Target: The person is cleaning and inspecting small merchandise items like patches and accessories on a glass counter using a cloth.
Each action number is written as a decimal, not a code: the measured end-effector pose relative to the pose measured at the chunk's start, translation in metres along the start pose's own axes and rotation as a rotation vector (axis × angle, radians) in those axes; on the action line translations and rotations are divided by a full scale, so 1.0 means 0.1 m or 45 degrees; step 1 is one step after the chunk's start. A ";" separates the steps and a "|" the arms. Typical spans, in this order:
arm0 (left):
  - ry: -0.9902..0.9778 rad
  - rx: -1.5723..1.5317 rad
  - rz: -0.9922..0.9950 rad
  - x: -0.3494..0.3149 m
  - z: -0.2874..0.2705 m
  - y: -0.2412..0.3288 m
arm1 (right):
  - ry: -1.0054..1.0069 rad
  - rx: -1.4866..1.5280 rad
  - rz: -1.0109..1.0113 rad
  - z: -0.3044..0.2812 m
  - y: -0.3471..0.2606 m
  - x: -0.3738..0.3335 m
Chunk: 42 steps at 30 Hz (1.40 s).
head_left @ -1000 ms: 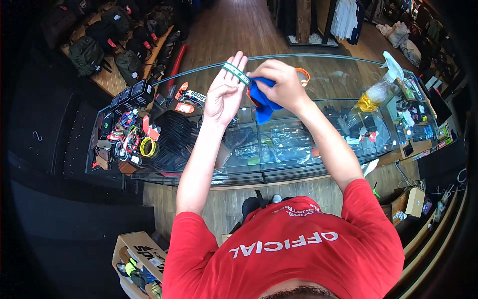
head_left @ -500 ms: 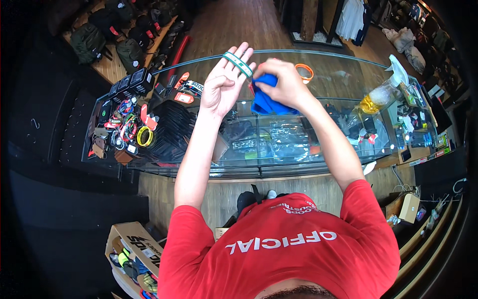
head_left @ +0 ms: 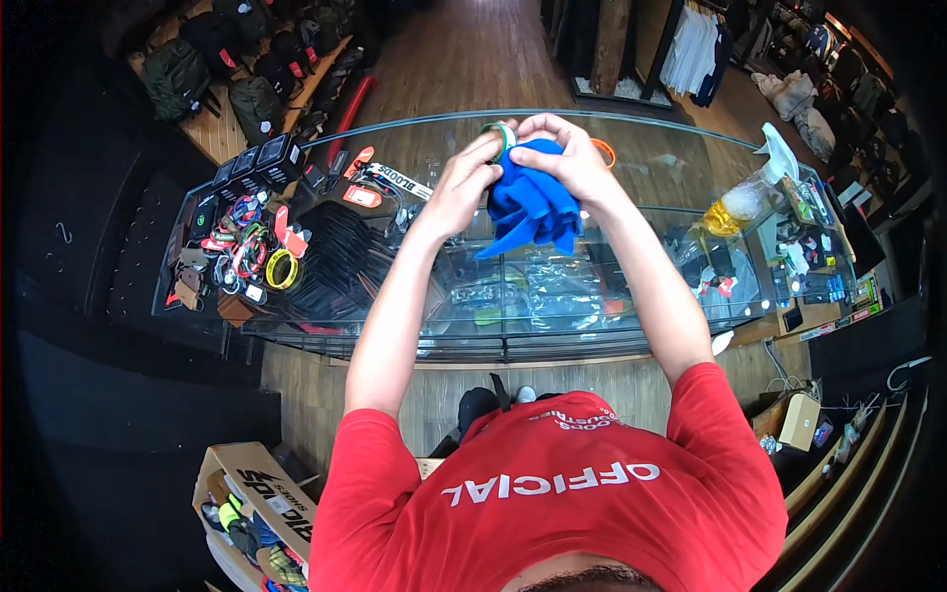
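Note:
A green and white wristband is held at the fingertips of my left hand, whose fingers are bent around it. My right hand grips a bunched blue cloth that hangs down over the glass. The cloth touches the band, and both hands meet there above the counter. Just beyond my right hand lies an orange wristband, partly hidden by the fingers.
Below my hands stands a glass display counter. On its left are a heap of colourful wristbands and black boxes; on its right, a spray bottle with yellow liquid. An open cardboard box sits behind at the lower left.
My left hand, flat with the band across its fingers before, has curled and pinches the band. The blue cloth has spread and hangs lower, wrapped towards the band.

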<state>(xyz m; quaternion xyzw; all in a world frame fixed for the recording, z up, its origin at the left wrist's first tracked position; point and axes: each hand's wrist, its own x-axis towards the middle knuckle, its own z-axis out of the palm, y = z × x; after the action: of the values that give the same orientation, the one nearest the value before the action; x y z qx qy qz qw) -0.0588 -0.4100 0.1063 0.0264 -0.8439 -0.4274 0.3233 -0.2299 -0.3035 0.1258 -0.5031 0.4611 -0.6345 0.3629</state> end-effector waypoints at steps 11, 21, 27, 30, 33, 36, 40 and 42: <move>-0.187 -0.788 -0.478 -0.04 0.21 0.09 | 0.407 -0.766 -0.372 -0.04 -0.19 -0.02; -0.021 -1.317 -0.274 0.01 0.16 0.06 | 0.126 -0.984 -0.566 0.06 -0.09 -0.04; 0.080 -1.633 -0.170 0.04 0.01 0.11 | 0.029 -1.073 -0.472 -0.01 -0.11 -0.05; 0.181 -1.274 -0.177 0.03 0.02 0.12 | 0.212 -0.985 -0.519 -0.04 -0.23 -0.04; 0.116 -1.079 -0.180 0.03 0.04 0.01 | 0.385 -0.938 -0.712 -0.02 -0.28 -0.05; 0.058 -1.095 -0.304 0.01 0.08 0.09 | 0.396 -0.851 -0.900 0.07 -0.21 -0.05; 0.037 -1.139 -0.185 -0.02 0.14 0.08 | 0.176 -0.941 -0.782 0.20 -0.06 -0.02; 0.059 -1.257 -0.089 0.03 0.11 0.08 | 0.118 -0.962 -0.612 0.19 -0.05 -0.03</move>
<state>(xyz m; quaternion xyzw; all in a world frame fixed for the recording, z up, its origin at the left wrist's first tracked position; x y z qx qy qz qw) -0.0656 -0.3984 0.1093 -0.0921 -0.5318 -0.7861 0.3012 -0.2107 -0.3032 0.1305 -0.6641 0.5463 -0.5098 -0.0251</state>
